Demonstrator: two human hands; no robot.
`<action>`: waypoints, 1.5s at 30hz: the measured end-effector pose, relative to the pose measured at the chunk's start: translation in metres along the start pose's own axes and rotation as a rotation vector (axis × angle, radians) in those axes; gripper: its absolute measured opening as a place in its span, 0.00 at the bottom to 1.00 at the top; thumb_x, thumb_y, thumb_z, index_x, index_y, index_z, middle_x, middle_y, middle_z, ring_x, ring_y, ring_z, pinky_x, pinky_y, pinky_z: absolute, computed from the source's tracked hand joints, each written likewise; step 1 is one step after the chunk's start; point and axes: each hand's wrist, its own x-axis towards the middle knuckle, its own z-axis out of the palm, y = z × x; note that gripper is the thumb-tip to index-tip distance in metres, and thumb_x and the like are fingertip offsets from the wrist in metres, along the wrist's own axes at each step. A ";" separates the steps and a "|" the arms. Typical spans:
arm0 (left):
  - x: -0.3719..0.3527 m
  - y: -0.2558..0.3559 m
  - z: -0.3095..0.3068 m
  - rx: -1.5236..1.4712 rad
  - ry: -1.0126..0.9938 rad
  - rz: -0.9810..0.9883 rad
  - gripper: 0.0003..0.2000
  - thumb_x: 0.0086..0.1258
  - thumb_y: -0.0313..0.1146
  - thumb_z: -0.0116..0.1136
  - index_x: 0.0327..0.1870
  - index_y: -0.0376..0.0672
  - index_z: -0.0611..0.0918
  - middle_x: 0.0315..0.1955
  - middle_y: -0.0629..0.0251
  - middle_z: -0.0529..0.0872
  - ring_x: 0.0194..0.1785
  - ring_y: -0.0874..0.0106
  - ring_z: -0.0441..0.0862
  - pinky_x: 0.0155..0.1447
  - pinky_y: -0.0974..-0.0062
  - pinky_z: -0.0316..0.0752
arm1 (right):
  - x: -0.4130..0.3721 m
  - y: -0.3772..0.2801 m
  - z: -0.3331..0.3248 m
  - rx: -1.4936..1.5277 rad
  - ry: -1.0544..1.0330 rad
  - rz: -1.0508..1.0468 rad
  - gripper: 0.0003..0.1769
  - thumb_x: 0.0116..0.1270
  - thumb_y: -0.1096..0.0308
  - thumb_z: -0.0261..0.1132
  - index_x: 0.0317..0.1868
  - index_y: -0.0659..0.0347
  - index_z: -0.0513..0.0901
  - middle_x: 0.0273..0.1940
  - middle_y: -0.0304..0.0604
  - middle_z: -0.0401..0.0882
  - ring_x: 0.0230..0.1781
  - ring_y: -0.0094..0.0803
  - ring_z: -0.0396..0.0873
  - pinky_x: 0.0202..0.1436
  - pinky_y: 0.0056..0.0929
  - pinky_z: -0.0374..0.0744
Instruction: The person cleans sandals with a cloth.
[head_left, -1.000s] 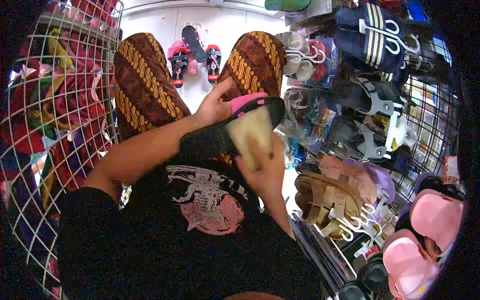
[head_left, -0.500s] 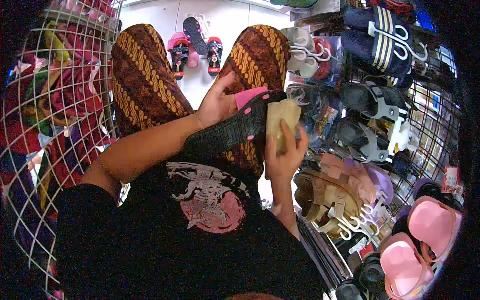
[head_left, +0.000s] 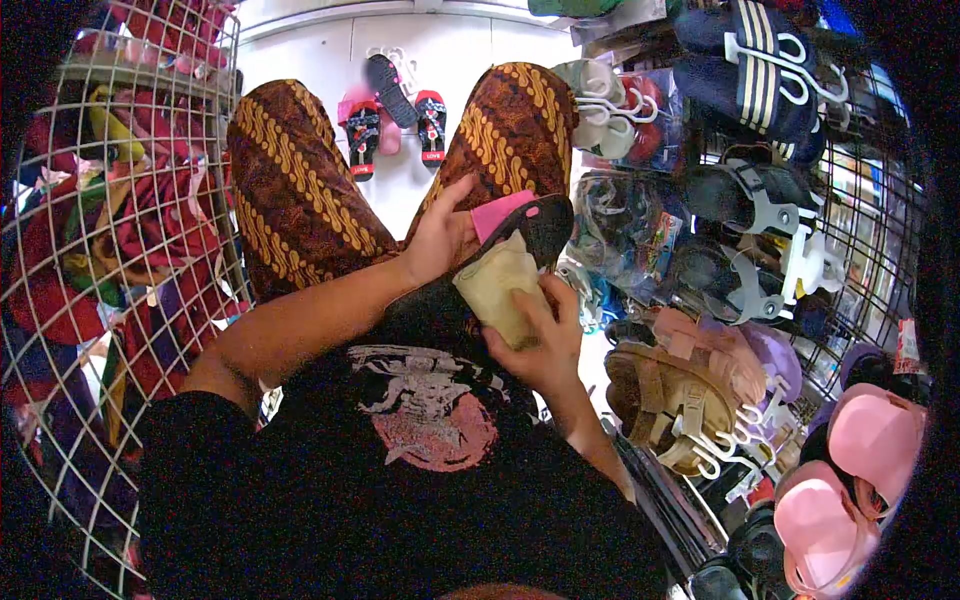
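Observation:
A black slide sandal [head_left: 548, 228] with a pink strap [head_left: 499, 215] is held above my lap, its dark sole turned toward me. My left hand [head_left: 440, 238] grips it from the strap side, thumb pointing up and the other fingers partly hidden behind the sandal. In my right hand [head_left: 545, 338] is a folded pale yellow cloth [head_left: 498, 285], pressed against the middle of the sole and covering much of it. The heel end is hidden behind the cloth and my wrist.
On the white floor lie several sandals [head_left: 392, 92]. To my right hang navy slides [head_left: 755, 70], black sandals [head_left: 750, 265], brown sandals [head_left: 665, 400] and pink clogs [head_left: 825, 525]. A wire grid [head_left: 130, 220] with colourful fabrics stands at my left.
My right hand has moved the cloth left along the sole, from the toe end to the middle. The left hand keeps hold of the sandal. The view has shifted slightly.

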 end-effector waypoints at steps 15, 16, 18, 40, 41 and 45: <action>0.006 -0.005 -0.014 -0.238 -0.109 -0.068 0.39 0.72 0.65 0.37 0.64 0.35 0.74 0.57 0.58 0.82 0.57 0.63 0.80 0.65 0.67 0.71 | 0.014 0.022 0.006 -0.144 0.248 0.165 0.34 0.45 0.61 0.77 0.56 0.55 0.80 0.55 0.54 0.71 0.54 0.52 0.72 0.56 0.47 0.74; 0.007 -0.006 -0.012 -0.179 -0.048 -0.052 0.38 0.72 0.65 0.37 0.64 0.35 0.74 0.57 0.58 0.82 0.57 0.63 0.80 0.65 0.67 0.71 | 0.015 0.016 0.007 -0.096 0.226 0.183 0.33 0.45 0.61 0.76 0.55 0.56 0.80 0.55 0.54 0.71 0.54 0.52 0.72 0.56 0.46 0.74; 0.007 -0.004 -0.011 -0.229 -0.141 -0.031 0.36 0.74 0.62 0.36 0.67 0.36 0.71 0.58 0.57 0.82 0.57 0.64 0.80 0.65 0.68 0.71 | 0.013 -0.001 0.011 -0.037 0.149 0.105 0.33 0.46 0.62 0.76 0.56 0.54 0.81 0.56 0.55 0.71 0.56 0.53 0.72 0.58 0.46 0.74; 0.001 0.003 0.004 0.051 -0.115 0.225 0.32 0.78 0.53 0.36 0.73 0.38 0.61 0.67 0.56 0.73 0.65 0.64 0.74 0.63 0.69 0.71 | 0.004 -0.011 0.001 -0.080 0.045 0.080 0.32 0.47 0.63 0.75 0.58 0.50 0.82 0.54 0.58 0.72 0.52 0.55 0.75 0.55 0.45 0.77; 0.003 0.003 -0.002 -0.087 -0.193 0.181 0.32 0.77 0.54 0.35 0.74 0.38 0.61 0.67 0.56 0.73 0.65 0.64 0.74 0.63 0.69 0.71 | 0.003 0.002 0.003 -0.114 0.109 0.175 0.32 0.49 0.63 0.74 0.59 0.51 0.81 0.54 0.58 0.72 0.52 0.55 0.75 0.55 0.45 0.77; 0.005 0.003 -0.007 -0.385 -0.281 0.004 0.43 0.72 0.68 0.31 0.72 0.35 0.64 0.66 0.55 0.73 0.65 0.63 0.74 0.69 0.67 0.67 | 0.006 0.024 -0.004 -0.096 0.218 0.406 0.32 0.53 0.66 0.73 0.61 0.56 0.79 0.58 0.57 0.67 0.58 0.53 0.70 0.62 0.42 0.72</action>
